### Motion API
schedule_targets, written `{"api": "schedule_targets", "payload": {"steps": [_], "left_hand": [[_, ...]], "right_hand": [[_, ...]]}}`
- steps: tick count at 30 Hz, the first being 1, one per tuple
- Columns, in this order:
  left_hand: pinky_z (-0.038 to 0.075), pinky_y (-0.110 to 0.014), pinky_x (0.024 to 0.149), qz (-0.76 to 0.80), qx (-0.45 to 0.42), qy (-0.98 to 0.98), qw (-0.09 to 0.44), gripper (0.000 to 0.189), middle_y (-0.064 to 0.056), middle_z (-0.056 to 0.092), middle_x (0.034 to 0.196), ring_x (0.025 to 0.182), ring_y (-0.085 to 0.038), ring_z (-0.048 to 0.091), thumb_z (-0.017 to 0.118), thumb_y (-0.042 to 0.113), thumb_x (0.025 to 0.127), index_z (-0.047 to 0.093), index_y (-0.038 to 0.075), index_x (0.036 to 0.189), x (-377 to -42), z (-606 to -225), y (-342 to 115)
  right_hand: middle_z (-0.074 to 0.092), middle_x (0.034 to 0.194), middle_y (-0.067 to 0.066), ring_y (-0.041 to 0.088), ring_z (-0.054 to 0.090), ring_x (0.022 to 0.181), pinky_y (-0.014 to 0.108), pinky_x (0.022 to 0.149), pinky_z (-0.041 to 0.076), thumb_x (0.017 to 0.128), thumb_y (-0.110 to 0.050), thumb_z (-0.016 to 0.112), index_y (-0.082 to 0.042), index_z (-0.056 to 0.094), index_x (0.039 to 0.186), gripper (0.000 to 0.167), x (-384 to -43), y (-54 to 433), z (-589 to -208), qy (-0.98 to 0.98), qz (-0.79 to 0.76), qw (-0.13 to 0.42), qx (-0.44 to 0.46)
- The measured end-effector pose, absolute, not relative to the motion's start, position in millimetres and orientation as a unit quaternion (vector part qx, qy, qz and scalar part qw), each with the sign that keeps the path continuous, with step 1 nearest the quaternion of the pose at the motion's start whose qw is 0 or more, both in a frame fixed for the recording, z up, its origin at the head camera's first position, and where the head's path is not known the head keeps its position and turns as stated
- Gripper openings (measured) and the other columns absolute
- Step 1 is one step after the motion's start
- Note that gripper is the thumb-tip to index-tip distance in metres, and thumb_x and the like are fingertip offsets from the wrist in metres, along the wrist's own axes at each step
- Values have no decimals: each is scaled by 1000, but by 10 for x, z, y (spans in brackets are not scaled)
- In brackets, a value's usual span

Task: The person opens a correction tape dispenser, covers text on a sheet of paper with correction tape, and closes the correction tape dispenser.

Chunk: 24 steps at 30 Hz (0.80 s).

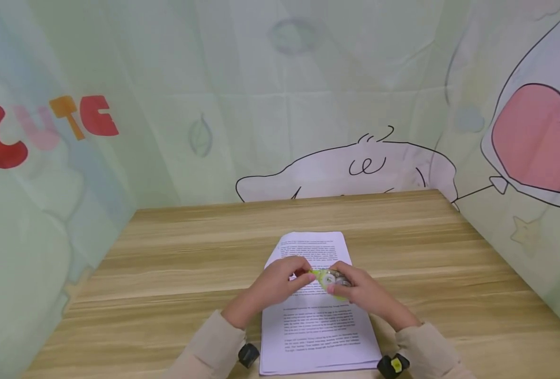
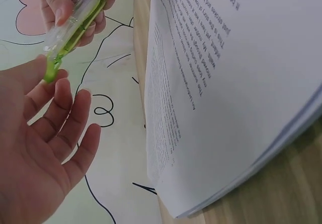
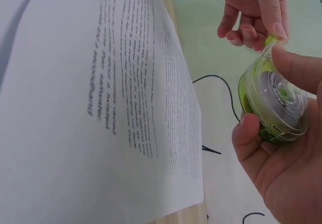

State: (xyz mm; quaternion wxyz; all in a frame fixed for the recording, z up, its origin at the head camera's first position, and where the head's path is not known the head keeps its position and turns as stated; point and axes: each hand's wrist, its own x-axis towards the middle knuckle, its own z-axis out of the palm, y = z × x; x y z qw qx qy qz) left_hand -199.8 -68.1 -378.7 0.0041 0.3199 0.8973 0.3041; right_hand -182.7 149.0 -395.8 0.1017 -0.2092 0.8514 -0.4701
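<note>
A correction tape point(image 1: 328, 279) with a clear, rounded case and green parts is held between both hands above the printed paper point(image 1: 320, 337). My right hand point(image 1: 367, 292) grips the case, thumb on one side and fingers round the other. At its narrow end, my left hand point(image 1: 280, 281) pinches the small green tip point(image 3: 270, 40) between thumb and index finger. The other left fingers are loosely bent and apart from it, as the left wrist view shows. Through the clear case point(image 3: 282, 95) a grey reel is visible.
The paper lies as a stack of several sheets on a wood-grain table point(image 1: 190, 252), its far left corner curling up. Behind and beside the table hang printed cloth walls point(image 1: 204, 63). A dark wrist camera point(image 1: 248, 355) sits at the left sleeve, another point(image 1: 392, 365) at the right.
</note>
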Motion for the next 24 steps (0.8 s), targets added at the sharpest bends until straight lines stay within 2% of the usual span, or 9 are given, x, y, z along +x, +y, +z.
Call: {"api": "schedule_targets", "payload": {"steps": [4,13,19,24], "left_hand": [[42,-19,68,336,316,887,11,14,10,54,76,72,-6,48,56,31,91,61,18,89,-1988,-3814,-682],[46,-20,72,416,281,863,65,14,8,60,81,77,-7,54,57,29,90,62,17,90,-1969,-3863,-663],[43,-21,72,438,270,853,83,14,8,59,81,77,-8,51,58,31,90,62,18,89,-1949,-3906,-607],[46,-20,73,458,264,845,84,15,6,61,83,78,-7,55,58,30,90,61,15,89,-1944,-3914,-581]], "right_hand": [[55,90,5,15,49,71,26,55,44,90,-26,57,-12,54,106,22,-1823,1493,-3952,847,-484,96,-198],[54,90,7,14,48,71,26,55,44,91,-23,56,-9,52,108,23,-1809,1473,-3935,835,-503,86,-208],[50,93,8,15,47,74,26,57,45,93,-22,52,-5,48,109,23,-1837,1460,-3970,808,-534,102,-226],[47,95,8,16,47,78,26,60,46,95,-23,49,-3,46,110,26,-1843,1477,-3990,786,-561,127,-224]]}}
